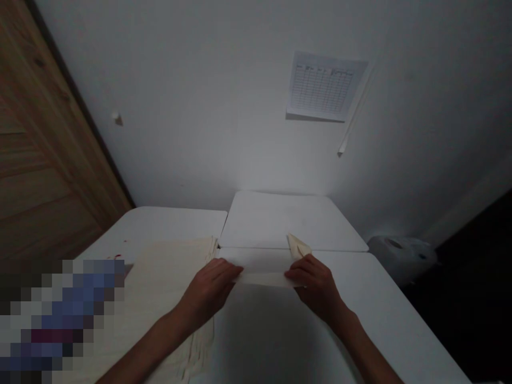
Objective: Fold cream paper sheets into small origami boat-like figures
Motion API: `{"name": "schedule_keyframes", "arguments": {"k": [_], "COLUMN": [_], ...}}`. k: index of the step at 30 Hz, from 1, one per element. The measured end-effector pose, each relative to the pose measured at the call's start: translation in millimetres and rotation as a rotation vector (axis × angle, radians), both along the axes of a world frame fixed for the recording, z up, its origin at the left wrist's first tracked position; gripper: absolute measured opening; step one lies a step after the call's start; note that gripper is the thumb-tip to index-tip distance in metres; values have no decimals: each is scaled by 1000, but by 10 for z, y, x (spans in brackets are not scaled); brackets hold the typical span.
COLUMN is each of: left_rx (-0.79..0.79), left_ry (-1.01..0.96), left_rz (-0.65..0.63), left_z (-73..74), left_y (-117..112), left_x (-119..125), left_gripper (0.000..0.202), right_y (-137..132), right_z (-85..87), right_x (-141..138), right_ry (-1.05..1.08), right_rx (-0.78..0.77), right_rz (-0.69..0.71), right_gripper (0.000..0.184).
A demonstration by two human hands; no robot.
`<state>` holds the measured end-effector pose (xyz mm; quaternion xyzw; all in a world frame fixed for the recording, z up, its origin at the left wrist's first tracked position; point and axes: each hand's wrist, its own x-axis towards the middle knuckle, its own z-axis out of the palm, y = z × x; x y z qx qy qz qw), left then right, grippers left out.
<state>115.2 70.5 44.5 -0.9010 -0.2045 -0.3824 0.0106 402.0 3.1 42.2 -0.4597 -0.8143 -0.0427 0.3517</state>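
Observation:
A thin, pale, slightly see-through strip (262, 279) is stretched level between my hands above the white table. My left hand (212, 285) pinches its left end between thumb and fingers. At the other end, my right hand (314, 280) is closed on the strip. A cream, folded, pointed piece (298, 246) sticks up behind my right fingers; whether it joins the strip is hidden. Beside and under my left forearm lies a stack of cream sheets (160, 282) with uneven edges; I cannot tell if they are paper or cloth.
The white table (360, 304) is made of several panels with seams. A blurred-out area (68, 320) covers the lower left. A printed chart (326, 85) hangs on the wall. A wooden door (52, 133) stands at left, and a whitish plastic container (404, 253) sits beyond the table's right edge.

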Motion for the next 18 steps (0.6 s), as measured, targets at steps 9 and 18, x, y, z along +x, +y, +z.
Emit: {"name": "schedule_keyframes", "arguments": {"k": [9, 18], "left_rx": [192, -35], "left_ry": [491, 651], "left_rz": [39, 133], "left_z": [-300, -657], "left_y": [-403, -611], "left_x": [38, -21], "left_gripper": [23, 41], "right_y": [-319, -545], "right_z": [-427, -587], "right_x": [-56, -36], "right_ry": [-262, -219], "right_rx": [-46, -268], "right_rz": [-5, -3], "right_gripper": [21, 32]}}
